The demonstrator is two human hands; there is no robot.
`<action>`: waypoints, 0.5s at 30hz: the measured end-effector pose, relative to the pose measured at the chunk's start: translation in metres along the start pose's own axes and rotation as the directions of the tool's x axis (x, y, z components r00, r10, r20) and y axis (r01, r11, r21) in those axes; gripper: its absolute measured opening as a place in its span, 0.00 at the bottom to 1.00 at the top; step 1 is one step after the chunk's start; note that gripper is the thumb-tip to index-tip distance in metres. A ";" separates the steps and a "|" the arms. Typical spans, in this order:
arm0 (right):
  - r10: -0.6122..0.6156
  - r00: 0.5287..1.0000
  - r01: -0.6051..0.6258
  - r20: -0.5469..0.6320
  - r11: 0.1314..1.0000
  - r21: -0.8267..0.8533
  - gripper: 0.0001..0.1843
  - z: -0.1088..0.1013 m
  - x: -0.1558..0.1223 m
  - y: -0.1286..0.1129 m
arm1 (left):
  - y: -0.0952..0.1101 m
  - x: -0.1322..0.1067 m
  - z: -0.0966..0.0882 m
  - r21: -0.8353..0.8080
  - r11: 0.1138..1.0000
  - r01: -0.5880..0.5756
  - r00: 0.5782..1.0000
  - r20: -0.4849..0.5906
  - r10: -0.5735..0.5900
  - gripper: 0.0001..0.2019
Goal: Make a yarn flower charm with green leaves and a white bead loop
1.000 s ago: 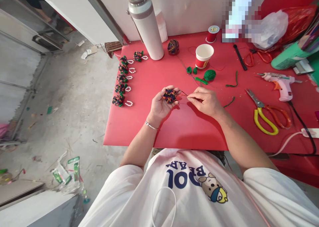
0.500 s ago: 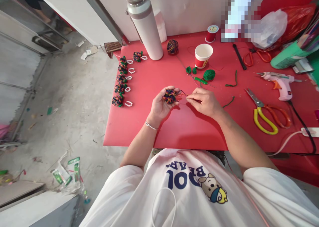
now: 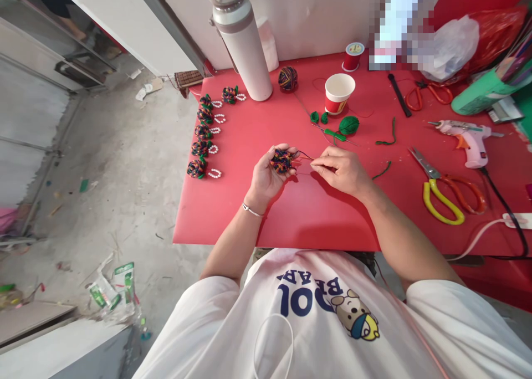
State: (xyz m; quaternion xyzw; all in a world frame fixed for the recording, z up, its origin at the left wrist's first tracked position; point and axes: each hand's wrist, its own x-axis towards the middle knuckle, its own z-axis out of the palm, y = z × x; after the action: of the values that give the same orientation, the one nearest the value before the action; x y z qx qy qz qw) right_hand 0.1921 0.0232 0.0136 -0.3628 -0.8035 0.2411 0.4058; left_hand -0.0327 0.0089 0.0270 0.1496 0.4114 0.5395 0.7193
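My left hand (image 3: 266, 171) is closed around a multicoloured yarn flower (image 3: 281, 161), palm turned up. Dark and orange yarn strands (image 3: 302, 156) run from the flower across to my right hand (image 3: 337, 169), whose thumb and fingertips pinch their ends. Beyond the hands lie a green-handled crochet hook (image 3: 334, 135), a green yarn ball (image 3: 348, 125) and small green crocheted leaves (image 3: 315, 117). Several finished yarn flowers with white bead loops (image 3: 196, 168) line the table's left side.
On the red table (image 3: 233, 213) stand a white flask (image 3: 249, 52), a paper cup (image 3: 338, 93), a multicoloured yarn ball (image 3: 287, 78) and a red thread spool (image 3: 353, 56). Scissors (image 3: 443, 193) and a glue gun (image 3: 469, 138) lie on the right.
The yarn flower has shifted slightly left and turned a little in my left hand. My right hand keeps its pinch on the strands, almost unmoved.
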 end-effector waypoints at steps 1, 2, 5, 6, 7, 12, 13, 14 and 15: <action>-0.001 1.000 0.001 0.004 1.000 0.002 0.09 0.000 0.000 0.000 | 0.000 0.000 0.000 0.000 1.000 -0.004 1.000 -0.004 0.004 0.13; -0.002 1.000 0.002 0.011 1.000 0.001 0.09 0.000 0.000 0.000 | 0.000 0.000 0.000 0.000 1.000 -0.007 1.000 -0.006 0.007 0.13; -0.009 1.000 0.009 0.024 1.000 -0.006 0.09 0.001 0.000 0.000 | 0.000 0.000 0.001 -0.004 1.000 -0.001 1.000 -0.004 0.001 0.14; -0.013 1.000 0.014 0.023 1.000 -0.005 0.09 0.001 0.000 0.000 | -0.001 0.000 0.001 -0.008 1.000 0.002 1.000 -0.001 -0.002 0.14; -0.017 1.000 0.017 0.021 1.000 -0.003 0.09 0.001 0.000 0.001 | -0.001 0.000 0.001 -0.012 1.000 0.002 1.000 0.004 -0.002 0.14; -0.009 0.999 0.009 0.036 1.000 -0.001 0.09 0.001 -0.001 0.001 | -0.002 -0.001 0.001 0.009 1.000 -0.020 1.000 0.012 0.020 0.13; -0.010 0.999 0.010 0.038 1.000 -0.002 0.10 0.001 -0.001 0.000 | -0.002 -0.001 0.001 0.013 1.000 -0.022 1.000 0.007 0.022 0.13; -0.013 0.999 0.013 0.037 1.000 -0.002 0.10 0.001 -0.001 0.000 | -0.001 -0.001 0.001 0.014 1.000 -0.023 1.000 0.003 0.023 0.13; -0.018 0.999 0.018 0.035 1.000 -0.002 0.09 0.001 -0.001 0.000 | -0.001 -0.001 0.001 0.012 1.000 -0.024 1.000 0.003 0.024 0.13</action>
State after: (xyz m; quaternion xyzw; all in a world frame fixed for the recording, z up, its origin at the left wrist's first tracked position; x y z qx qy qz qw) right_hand 0.1918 0.0227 0.0128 -0.3517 -0.8139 0.2429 0.3936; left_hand -0.0311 0.0076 0.0276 0.1595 0.4119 0.5452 0.7125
